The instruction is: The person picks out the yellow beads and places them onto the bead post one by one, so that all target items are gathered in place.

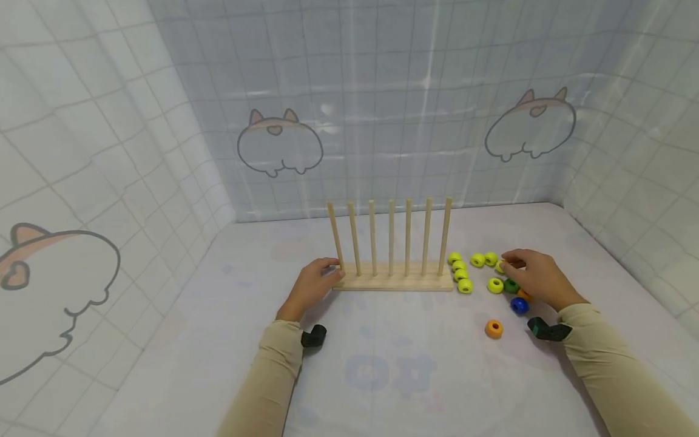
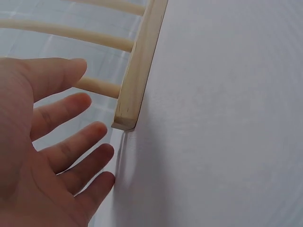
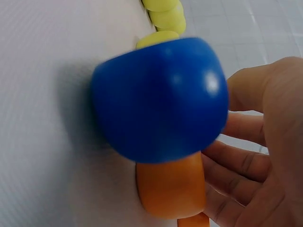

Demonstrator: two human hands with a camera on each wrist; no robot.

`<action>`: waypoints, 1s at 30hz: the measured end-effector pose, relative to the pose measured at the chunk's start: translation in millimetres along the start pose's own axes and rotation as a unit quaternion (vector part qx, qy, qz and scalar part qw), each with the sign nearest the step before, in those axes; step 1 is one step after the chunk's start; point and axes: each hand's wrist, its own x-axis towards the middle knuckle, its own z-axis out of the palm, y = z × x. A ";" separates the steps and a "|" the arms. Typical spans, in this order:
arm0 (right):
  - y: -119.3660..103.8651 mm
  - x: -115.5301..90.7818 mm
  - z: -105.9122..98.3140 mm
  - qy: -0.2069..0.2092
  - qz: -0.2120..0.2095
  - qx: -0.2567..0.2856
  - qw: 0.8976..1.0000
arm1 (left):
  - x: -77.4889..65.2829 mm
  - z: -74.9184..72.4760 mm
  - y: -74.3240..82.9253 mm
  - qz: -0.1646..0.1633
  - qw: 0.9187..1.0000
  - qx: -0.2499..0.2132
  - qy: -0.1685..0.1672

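My left hand (image 1: 311,286) is at the left end of a wooden peg rack (image 1: 393,284), a flat base with a row of upright dowels. In the left wrist view the fingers (image 2: 80,146) are spread and loosely bent beside the base's end, gripping nothing. On the right, my right hand (image 1: 537,276) has its thumb and index finger at a yellow bead (image 1: 499,266), pinching it from either side. Under and beside that hand lie a green bead (image 1: 511,286), an orange bead (image 1: 524,295) and a blue bead (image 1: 519,305). The blue bead hides the right fingertips in the right wrist view.
A line of yellow beads (image 1: 460,275) lies against the rack's right end. More yellow beads (image 1: 477,260) sit nearby, with a single one (image 1: 495,285) closer to me. Another orange bead (image 1: 494,329) stands apart in front. Tiled-pattern cloth (image 1: 382,121) surrounds the white table (image 1: 229,334).
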 end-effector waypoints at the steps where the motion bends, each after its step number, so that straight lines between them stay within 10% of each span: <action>1: -0.1 -0.1 0.3 -0.001 0.002 0.001 1.000 | 0.0 0.2 -0.6 0.002 1.000 -0.004 0.001; 30: -3.2 -0.5 12.3 0.026 0.011 -0.008 1.000 | 3.5 14.9 -9.4 0.056 0.995 -0.083 0.004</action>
